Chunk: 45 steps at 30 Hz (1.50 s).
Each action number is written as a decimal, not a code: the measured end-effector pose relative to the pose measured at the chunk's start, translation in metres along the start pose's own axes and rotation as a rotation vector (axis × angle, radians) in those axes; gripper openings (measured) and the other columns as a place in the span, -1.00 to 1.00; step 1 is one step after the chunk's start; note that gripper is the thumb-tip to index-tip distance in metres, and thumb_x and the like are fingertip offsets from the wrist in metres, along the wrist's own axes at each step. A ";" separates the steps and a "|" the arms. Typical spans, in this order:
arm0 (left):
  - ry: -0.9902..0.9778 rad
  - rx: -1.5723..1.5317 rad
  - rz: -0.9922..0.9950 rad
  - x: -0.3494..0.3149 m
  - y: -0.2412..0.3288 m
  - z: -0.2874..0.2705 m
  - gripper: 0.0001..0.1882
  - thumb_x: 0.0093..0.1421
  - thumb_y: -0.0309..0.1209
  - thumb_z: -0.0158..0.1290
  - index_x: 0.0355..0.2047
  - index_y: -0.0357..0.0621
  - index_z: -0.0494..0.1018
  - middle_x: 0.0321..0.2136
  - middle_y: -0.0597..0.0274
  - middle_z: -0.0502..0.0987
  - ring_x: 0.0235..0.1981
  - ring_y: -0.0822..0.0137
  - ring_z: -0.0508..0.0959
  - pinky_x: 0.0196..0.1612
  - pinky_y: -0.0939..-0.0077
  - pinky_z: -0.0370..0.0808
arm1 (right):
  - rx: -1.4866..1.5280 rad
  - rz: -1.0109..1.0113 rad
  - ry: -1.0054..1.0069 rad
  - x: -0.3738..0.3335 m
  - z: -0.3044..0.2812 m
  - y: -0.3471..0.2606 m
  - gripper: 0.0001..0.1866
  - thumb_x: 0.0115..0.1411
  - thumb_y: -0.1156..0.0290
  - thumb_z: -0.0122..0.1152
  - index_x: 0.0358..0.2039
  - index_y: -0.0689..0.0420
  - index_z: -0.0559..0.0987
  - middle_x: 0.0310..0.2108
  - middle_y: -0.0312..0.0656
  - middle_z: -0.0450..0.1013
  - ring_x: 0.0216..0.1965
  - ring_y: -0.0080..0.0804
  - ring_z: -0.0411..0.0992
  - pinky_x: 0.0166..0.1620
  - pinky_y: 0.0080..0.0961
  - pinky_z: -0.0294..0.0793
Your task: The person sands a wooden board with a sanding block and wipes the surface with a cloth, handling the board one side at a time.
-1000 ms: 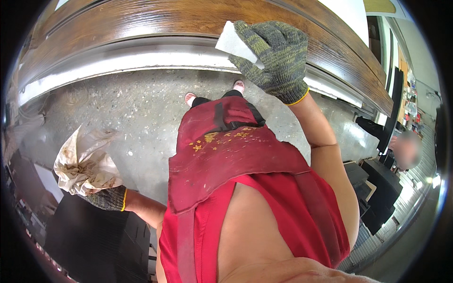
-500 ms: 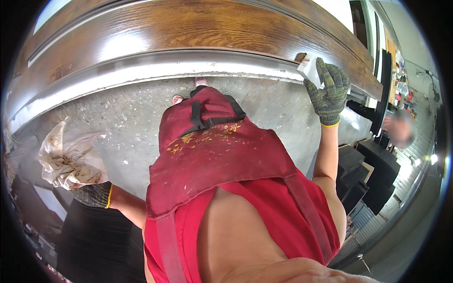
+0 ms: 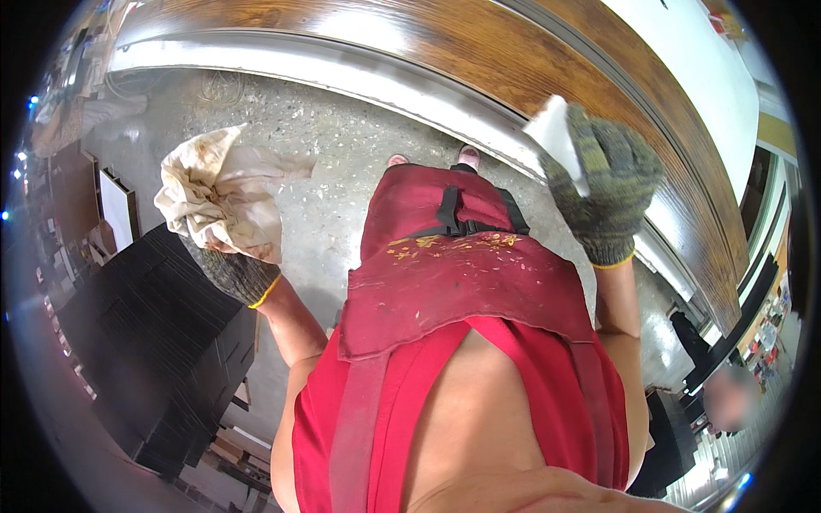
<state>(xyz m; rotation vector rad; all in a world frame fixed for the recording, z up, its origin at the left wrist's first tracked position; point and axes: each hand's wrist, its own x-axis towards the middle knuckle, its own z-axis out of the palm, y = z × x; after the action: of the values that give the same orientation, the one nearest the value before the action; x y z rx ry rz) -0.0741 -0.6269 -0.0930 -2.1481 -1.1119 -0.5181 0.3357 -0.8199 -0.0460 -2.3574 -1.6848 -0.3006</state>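
A stained, off-white cloth (image 3: 214, 192) is bunched over my left hand (image 3: 233, 272), which wears a grey-green knit glove with a yellow cuff. The cloth hides most of those fingers, and it hangs in the air above the floor. In a matching glove, my right hand (image 3: 609, 184) is closed around a white block (image 3: 558, 141) with flat sides. The block lies against or just over the near edge of a glossy brown wood-grain panel (image 3: 479, 51); whether they touch I cannot tell. A pale metal-coloured strip (image 3: 342, 75) runs along the panel's near side.
Speckled concrete floor (image 3: 329, 137) lies between me and the panel. Dark, black-covered stacks (image 3: 162, 342) stand at the left, and more black boxes (image 3: 667, 445) at the lower right. Another person (image 3: 727, 400) is at the far right, near cluttered shelves.
My view has turned, so the panel now slants down to the right. The right hand's block sits farther along the panel edge. The cloth in my left hand appears higher and nearer the middle.
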 end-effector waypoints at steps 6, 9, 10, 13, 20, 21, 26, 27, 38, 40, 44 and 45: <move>-0.145 -0.202 -0.303 -0.056 -0.045 0.054 -0.47 0.32 -0.27 -0.04 0.23 -0.24 0.23 0.19 0.09 0.35 0.17 0.19 0.41 0.20 0.39 0.33 | 0.031 -0.086 0.098 0.077 0.053 -0.069 -0.43 0.01 -0.01 0.32 0.03 -0.05 0.57 -0.19 -0.27 0.49 -0.13 -0.22 0.42 -0.03 -0.18 0.30; -0.079 -1.040 -0.801 -0.068 -0.046 0.062 -0.52 0.34 -0.31 -0.08 0.21 -0.25 0.25 0.17 0.08 0.37 0.16 0.25 0.40 0.19 0.45 0.33 | 0.028 -0.121 0.150 0.104 0.069 -0.082 -0.43 0.03 -0.04 0.28 0.03 -0.06 0.56 -0.18 -0.25 0.49 -0.13 -0.19 0.42 -0.07 -0.14 0.29; -0.114 -1.018 -0.815 -0.076 -0.056 0.067 -0.53 0.34 -0.32 -0.08 0.21 -0.26 0.25 0.16 0.07 0.38 0.16 0.25 0.40 0.18 0.45 0.33 | 0.030 -0.132 0.167 0.114 0.074 -0.089 -0.43 0.02 -0.05 0.29 0.02 -0.06 0.56 -0.19 -0.25 0.48 -0.14 -0.19 0.42 -0.08 -0.14 0.29; -0.119 -1.043 -0.840 -0.080 -0.067 0.078 -0.53 0.33 -0.33 -0.07 0.20 -0.26 0.26 0.15 0.08 0.38 0.15 0.25 0.40 0.18 0.43 0.32 | 0.009 -0.160 0.207 0.144 0.088 -0.105 -0.43 0.00 -0.03 0.31 0.00 -0.05 0.58 -0.24 -0.26 0.49 -0.19 -0.22 0.43 -0.14 -0.17 0.30; -0.123 -1.164 -0.843 -0.060 -0.079 0.092 -0.55 0.32 -0.35 -0.06 0.18 -0.26 0.28 0.11 0.08 0.39 0.13 0.25 0.40 0.18 0.40 0.31 | -0.072 -0.230 0.296 0.180 0.090 -0.146 -0.46 -0.01 0.00 0.35 -0.03 -0.05 0.61 -0.28 -0.27 0.52 -0.26 -0.25 0.46 -0.17 -0.22 0.38; -0.125 -1.190 -0.855 -0.057 -0.072 0.089 -0.55 0.31 -0.35 -0.06 0.18 -0.26 0.28 0.10 0.08 0.40 0.13 0.25 0.40 0.18 0.39 0.31 | -0.066 -0.227 0.279 0.172 0.084 -0.140 -0.46 -0.01 0.00 0.35 -0.02 -0.04 0.60 -0.28 -0.27 0.52 -0.26 -0.25 0.46 -0.17 -0.23 0.38; -0.131 -1.329 -0.875 -0.031 -0.072 0.098 -0.56 0.30 -0.37 -0.05 0.16 -0.25 0.29 0.08 0.08 0.40 0.11 0.24 0.40 0.18 0.37 0.30 | -0.067 -0.191 0.145 0.101 0.029 -0.100 -0.45 0.01 0.09 0.38 0.02 0.01 0.59 -0.21 -0.21 0.52 -0.19 -0.20 0.45 -0.07 -0.28 0.39; -0.140 -1.359 -0.880 -0.025 -0.071 0.101 -0.56 0.30 -0.37 -0.05 0.16 -0.25 0.30 0.07 0.08 0.40 0.11 0.24 0.40 0.18 0.36 0.30 | -0.078 -0.156 0.124 0.085 0.015 -0.097 -0.45 0.00 0.13 0.39 0.03 0.02 0.58 -0.19 -0.18 0.51 -0.16 -0.18 0.44 -0.05 -0.28 0.38; -0.081 -1.094 -0.674 0.013 -0.062 0.060 -0.54 0.27 -0.42 -0.06 0.17 -0.26 0.32 0.15 0.00 0.37 0.18 0.12 0.37 0.23 0.27 0.26 | -0.054 -0.093 0.100 0.068 0.008 -0.137 -0.38 0.00 0.07 0.39 0.08 0.04 0.54 -0.17 -0.17 0.51 -0.13 -0.15 0.44 0.00 -0.18 0.31; -0.100 -0.991 -0.620 0.009 -0.064 0.057 -0.55 0.26 -0.42 -0.05 0.16 -0.26 0.33 0.14 0.00 0.38 0.17 0.10 0.38 0.22 0.27 0.27 | -0.040 -0.129 0.103 0.085 0.017 -0.153 -0.38 0.01 0.04 0.36 0.07 0.04 0.55 -0.17 -0.17 0.51 -0.13 -0.17 0.43 -0.02 -0.19 0.32; -0.112 -1.050 -0.682 0.020 -0.056 0.058 -0.56 0.26 -0.41 -0.05 0.15 -0.26 0.33 0.12 0.00 0.39 0.17 0.11 0.38 0.21 0.29 0.28 | -0.011 -0.203 0.147 0.119 0.021 -0.176 -0.40 0.03 -0.01 0.33 0.05 0.01 0.56 -0.17 -0.20 0.50 -0.14 -0.21 0.43 -0.05 -0.21 0.32; -0.092 -1.188 -0.754 0.022 -0.054 0.060 -0.55 0.26 -0.40 -0.04 0.15 -0.26 0.33 0.12 0.00 0.39 0.17 0.12 0.38 0.21 0.30 0.28 | 0.000 -0.219 0.162 0.126 0.021 -0.180 -0.40 0.04 -0.01 0.33 0.05 0.01 0.56 -0.17 -0.20 0.50 -0.14 -0.20 0.43 -0.05 -0.21 0.32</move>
<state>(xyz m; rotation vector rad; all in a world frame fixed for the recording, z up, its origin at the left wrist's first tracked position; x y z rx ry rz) -0.1038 -0.5494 -0.1022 -2.5801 -1.9930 -1.7905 0.2058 -0.6433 -0.0173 -2.0860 -1.8632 -0.5146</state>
